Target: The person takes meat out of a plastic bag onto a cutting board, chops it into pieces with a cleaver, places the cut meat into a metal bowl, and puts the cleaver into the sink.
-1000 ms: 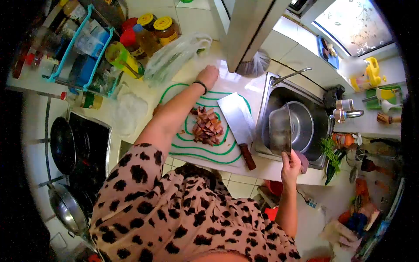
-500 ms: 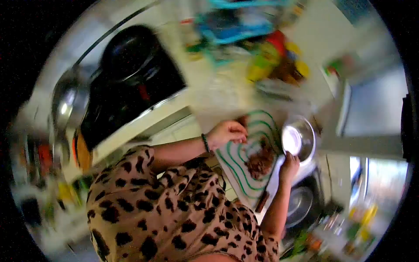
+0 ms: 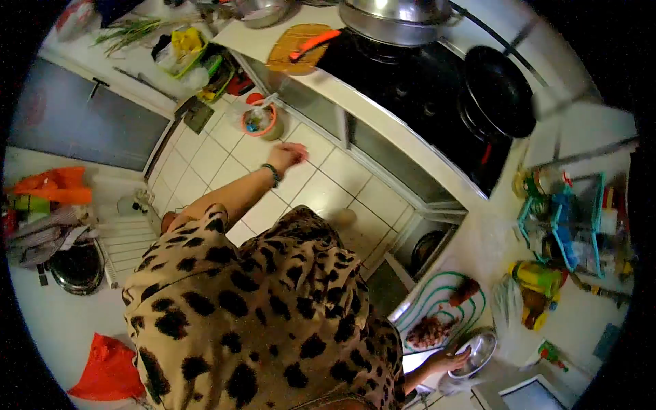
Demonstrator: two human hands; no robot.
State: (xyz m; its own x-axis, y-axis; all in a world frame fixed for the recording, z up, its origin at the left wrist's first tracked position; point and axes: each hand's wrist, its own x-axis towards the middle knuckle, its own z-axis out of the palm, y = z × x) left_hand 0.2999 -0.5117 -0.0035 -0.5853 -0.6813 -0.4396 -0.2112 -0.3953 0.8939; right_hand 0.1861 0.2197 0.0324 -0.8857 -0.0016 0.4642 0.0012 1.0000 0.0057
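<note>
My left hand (image 3: pixel 291 156) is stretched out over the tiled floor, near a small bin (image 3: pixel 268 128) with an orange rim. Its fingers are drawn together and slightly blurred; I cannot see whether anything is between them. At the lower right, my right hand (image 3: pixel 451 359) has its fingers on the rim of a metal bowl (image 3: pixel 484 350). Beside the bowl lies a white cutting board (image 3: pixel 408 320) with green curved lines. Chopped reddish-brown meat (image 3: pixel 430 332) is heaped on it, and a darker piece of meat (image 3: pixel 465 291) lies near its far edge.
A black stove (image 3: pixel 424 89) carries a steel pot (image 3: pixel 396 24) and a black frying pan (image 3: pixel 499 92). An orange-handled tool (image 3: pixel 316 44) rests on a wooden board (image 3: pixel 287 58). Yellow packages (image 3: pixel 536 280) and a turquoise rack (image 3: pixel 564 232) stand along the counter at right.
The view has swung left toward the floor and bin. My left hand has moved away from the cutting board, out over the floor. My right hand stays at the bowl.
</note>
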